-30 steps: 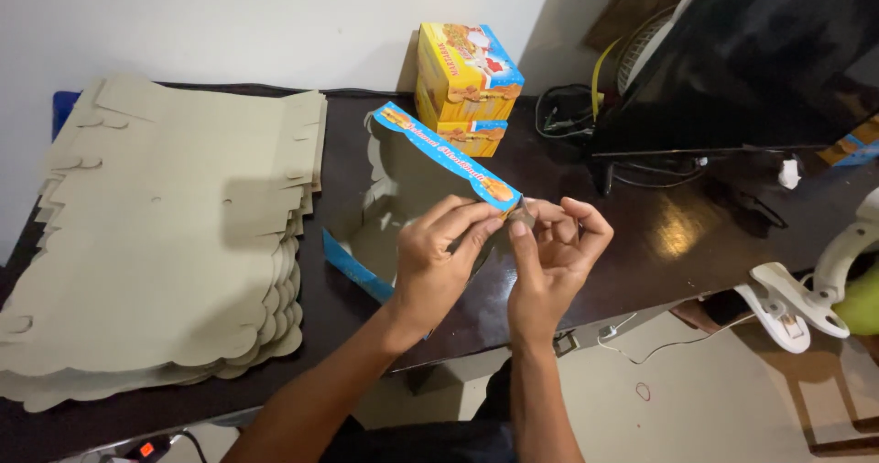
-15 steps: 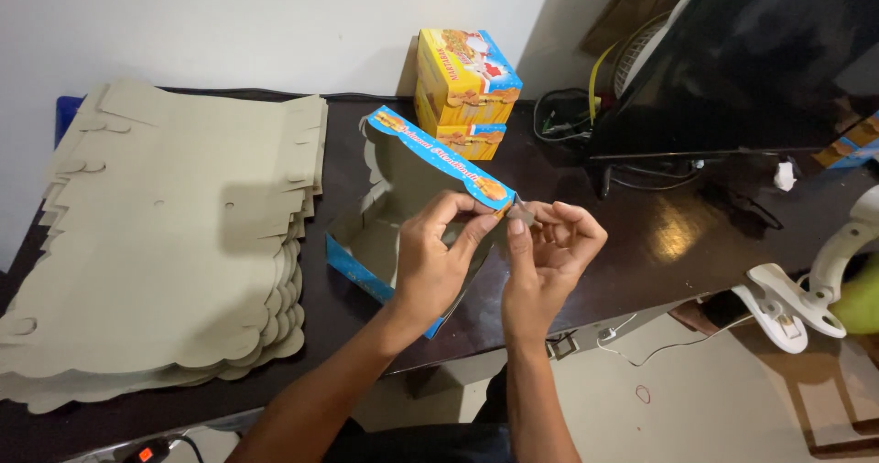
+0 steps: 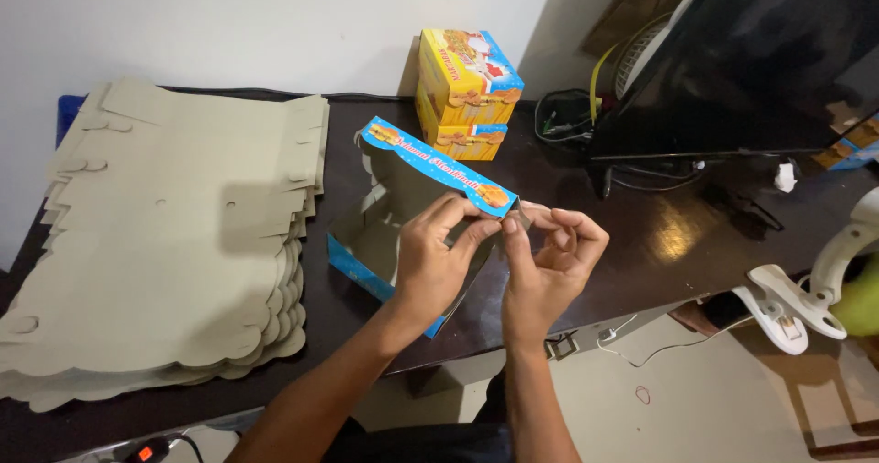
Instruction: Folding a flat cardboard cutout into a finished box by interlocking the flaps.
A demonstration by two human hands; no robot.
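On the dark desk (image 3: pixel 586 197), left hand (image 3: pixel 438 263) and right hand (image 3: pixel 549 261) pinch a half-folded blue carton's (image 3: pixel 403 206) corner.

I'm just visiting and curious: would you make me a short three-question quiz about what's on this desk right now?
1. True or false: both hands pinch the blue-edged carton at one corner.
2. The stack of flat grey cardboard blanks lies on which side of that carton? A) left B) right
3. How many assembled yellow boxes stand stacked by the wall?

Key: 1 true, left hand and right hand meet there; 2 A; 3 two.
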